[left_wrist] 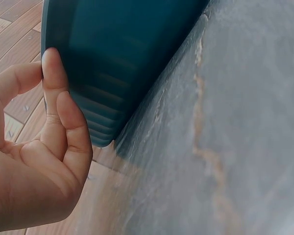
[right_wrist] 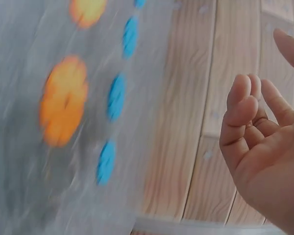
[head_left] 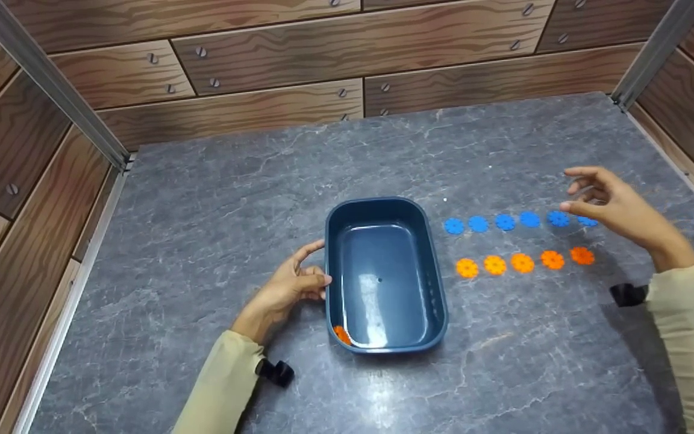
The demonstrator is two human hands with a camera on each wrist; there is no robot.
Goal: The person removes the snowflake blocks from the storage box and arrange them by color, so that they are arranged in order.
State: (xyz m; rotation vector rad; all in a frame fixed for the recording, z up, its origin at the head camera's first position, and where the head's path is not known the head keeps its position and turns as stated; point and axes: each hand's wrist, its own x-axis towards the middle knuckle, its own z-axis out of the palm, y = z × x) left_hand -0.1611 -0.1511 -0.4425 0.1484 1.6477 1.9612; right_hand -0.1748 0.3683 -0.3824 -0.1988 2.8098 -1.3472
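Note:
A dark blue plastic tub (head_left: 383, 271) stands on the table, with one orange flower-shaped disc (head_left: 341, 335) in its near left corner. My left hand (head_left: 293, 280) pinches the tub's left rim, thumb over the edge and fingers against the outer wall (left_wrist: 108, 63). To the right lie a row of several blue flower-shaped discs (head_left: 505, 222) and, nearer me, a row of several orange ones (head_left: 522, 263). My right hand (head_left: 615, 202) hovers over the right end of the blue row, fingers loosely bent and nothing between them; it partly covers the last blue disc.
The grey marbled table (head_left: 232, 199) is bordered by wood-patterned walls (head_left: 275, 54) at the back and both sides. Metal posts (head_left: 660, 51) stand at the back corners. Small black wrist mounts (head_left: 276, 372) sit at both sleeves.

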